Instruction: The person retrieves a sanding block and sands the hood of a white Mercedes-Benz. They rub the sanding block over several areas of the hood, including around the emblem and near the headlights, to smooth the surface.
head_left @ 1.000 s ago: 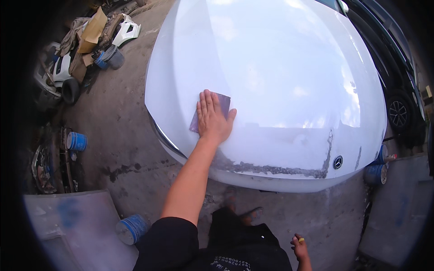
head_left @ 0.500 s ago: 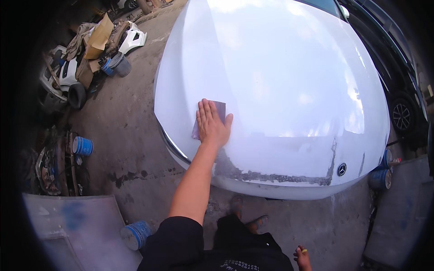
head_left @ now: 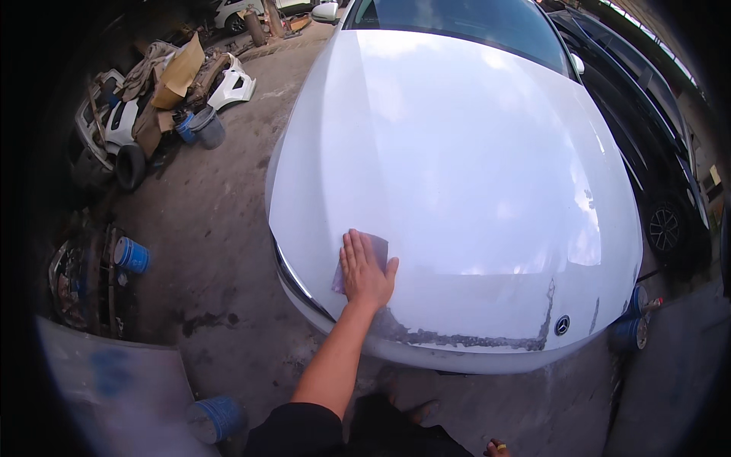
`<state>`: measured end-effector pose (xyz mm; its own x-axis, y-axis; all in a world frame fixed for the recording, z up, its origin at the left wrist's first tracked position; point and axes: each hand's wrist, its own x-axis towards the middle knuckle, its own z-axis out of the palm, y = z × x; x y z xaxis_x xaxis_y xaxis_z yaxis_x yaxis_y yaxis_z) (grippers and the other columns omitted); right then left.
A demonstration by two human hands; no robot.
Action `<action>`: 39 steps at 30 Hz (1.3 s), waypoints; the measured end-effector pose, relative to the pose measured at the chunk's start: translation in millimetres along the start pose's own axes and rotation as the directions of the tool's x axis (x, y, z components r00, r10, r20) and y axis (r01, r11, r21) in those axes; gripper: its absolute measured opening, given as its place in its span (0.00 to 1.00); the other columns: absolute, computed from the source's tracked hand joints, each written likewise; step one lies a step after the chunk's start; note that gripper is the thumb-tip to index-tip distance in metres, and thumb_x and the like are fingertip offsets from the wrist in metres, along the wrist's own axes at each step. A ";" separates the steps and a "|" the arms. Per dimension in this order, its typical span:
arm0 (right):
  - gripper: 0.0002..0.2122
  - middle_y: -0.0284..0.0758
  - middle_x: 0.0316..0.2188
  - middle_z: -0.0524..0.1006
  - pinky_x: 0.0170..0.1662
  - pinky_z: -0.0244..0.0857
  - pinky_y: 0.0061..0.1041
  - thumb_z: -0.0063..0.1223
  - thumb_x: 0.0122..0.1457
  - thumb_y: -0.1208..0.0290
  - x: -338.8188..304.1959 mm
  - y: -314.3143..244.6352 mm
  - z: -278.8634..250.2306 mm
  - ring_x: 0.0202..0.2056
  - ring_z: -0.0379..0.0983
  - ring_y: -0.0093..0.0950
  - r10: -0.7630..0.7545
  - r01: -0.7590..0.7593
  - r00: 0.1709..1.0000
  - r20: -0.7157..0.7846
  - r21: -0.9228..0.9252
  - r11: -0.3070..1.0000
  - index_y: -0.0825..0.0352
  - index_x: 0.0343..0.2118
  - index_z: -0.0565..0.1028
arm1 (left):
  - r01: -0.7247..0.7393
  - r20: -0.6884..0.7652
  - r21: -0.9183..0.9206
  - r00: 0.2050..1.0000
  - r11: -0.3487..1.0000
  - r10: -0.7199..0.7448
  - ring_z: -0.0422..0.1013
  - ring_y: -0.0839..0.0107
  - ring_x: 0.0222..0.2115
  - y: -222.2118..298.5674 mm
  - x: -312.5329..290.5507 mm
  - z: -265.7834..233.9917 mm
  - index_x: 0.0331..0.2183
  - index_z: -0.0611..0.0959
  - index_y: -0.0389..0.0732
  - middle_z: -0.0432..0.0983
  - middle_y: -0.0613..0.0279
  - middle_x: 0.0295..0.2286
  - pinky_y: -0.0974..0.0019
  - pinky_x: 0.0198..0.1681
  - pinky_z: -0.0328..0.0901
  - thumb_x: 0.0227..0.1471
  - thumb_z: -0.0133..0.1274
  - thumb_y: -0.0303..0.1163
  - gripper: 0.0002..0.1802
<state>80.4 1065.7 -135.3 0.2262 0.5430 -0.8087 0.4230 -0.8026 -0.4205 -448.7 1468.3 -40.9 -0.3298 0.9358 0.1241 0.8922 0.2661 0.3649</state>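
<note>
My left hand (head_left: 365, 274) lies palm down on the front left part of a white car hood (head_left: 487, 183), fingers stretched out. Under it is a purplish sheet of sandpaper (head_left: 378, 245), held against the hood; its edges show on both sides of the hand. Just in front of the hand, a rough grey sanded patch (head_left: 472, 340) runs along the hood's front edge. My right hand (head_left: 496, 448) hangs low at the bottom edge, partly cut off. Its fingers look curled, with a small yellow thing at them that I cannot make out.
A black car (head_left: 655, 145) stands close on the right. Blue buckets (head_left: 630, 333) sit by the front right corner, another blue bucket (head_left: 217, 419) near my left. Bumper parts, cardboard (head_left: 179, 72) and a tire (head_left: 130, 167) are heaped at the far left. A panel (head_left: 114, 381) lies lower left.
The view has tilted up, bringing more of the windshield in. My left hand stays on about the same part of the hood with the sandpaper. My right hand shows less.
</note>
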 end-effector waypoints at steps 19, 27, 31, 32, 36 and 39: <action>0.24 0.28 0.28 0.70 0.28 0.63 0.23 0.47 0.64 0.54 33.7 24.7 3.4 0.28 0.65 0.20 0.060 -0.061 0.998 0.010 0.094 0.994 0.60 0.60 0.64 | -0.152 0.107 -0.072 0.981 0.986 0.159 0.28 0.50 0.68 -6.6 3.4 -13.4 0.65 0.45 0.30 0.33 0.43 0.67 0.50 0.68 0.25 0.58 0.40 0.59 0.51; 0.26 0.40 0.35 0.78 0.38 0.70 0.28 0.48 0.63 0.58 -4.1 -22.2 23.4 0.35 0.75 0.28 0.070 -0.069 0.997 -0.016 0.035 0.997 0.73 0.57 0.67 | -0.127 0.108 -0.033 0.986 0.991 0.130 0.27 0.52 0.68 44.1 -20.9 1.2 0.65 0.44 0.30 0.31 0.44 0.67 0.53 0.68 0.22 0.58 0.41 0.58 0.50; 0.28 0.41 0.42 0.77 0.44 0.68 0.30 0.49 0.63 0.56 -19.2 -33.8 18.5 0.41 0.74 0.30 0.076 -0.075 0.997 -0.030 0.015 0.997 0.74 0.58 0.65 | -0.298 0.192 -0.061 0.933 0.953 0.304 0.29 0.50 0.68 56.7 -70.1 3.7 0.65 0.45 0.30 0.33 0.42 0.66 0.51 0.69 0.26 0.58 0.41 0.58 0.50; 0.28 0.38 0.40 0.76 0.41 0.68 0.29 0.49 0.63 0.55 -14.9 -31.9 18.7 0.39 0.73 0.28 0.062 -0.061 0.997 -0.039 0.043 0.997 0.71 0.59 0.65 | -0.298 0.110 -0.031 0.948 0.954 0.300 0.30 0.50 0.68 48.8 -53.6 5.2 0.65 0.46 0.30 0.34 0.43 0.66 0.51 0.69 0.27 0.58 0.41 0.58 0.50; 0.27 0.35 0.39 0.76 0.38 0.68 0.27 0.50 0.63 0.55 -16.8 -3.4 19.7 0.37 0.72 0.25 0.005 0.004 0.993 -0.118 0.078 0.997 0.69 0.59 0.66 | -0.165 -0.032 0.085 0.985 0.983 0.168 0.31 0.54 0.68 38.3 53.1 -3.9 0.65 0.48 0.30 0.36 0.46 0.67 0.54 0.69 0.28 0.60 0.40 0.56 0.47; 0.28 0.35 0.38 0.76 0.37 0.67 0.26 0.49 0.63 0.54 -32.9 2.2 30.5 0.37 0.72 0.25 0.004 0.014 0.986 -0.164 0.108 0.994 0.70 0.59 0.66 | -0.044 -0.066 0.130 0.996 0.991 0.052 0.32 0.56 0.68 33.5 57.9 1.7 0.65 0.47 0.30 0.36 0.46 0.67 0.54 0.69 0.29 0.61 0.38 0.55 0.45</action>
<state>47.2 1038.6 -122.1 0.3687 0.5726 -0.7323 0.3286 -0.8172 -0.4735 -437.3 1531.7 -23.0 -0.3022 0.9313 0.2034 0.9383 0.2529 0.2359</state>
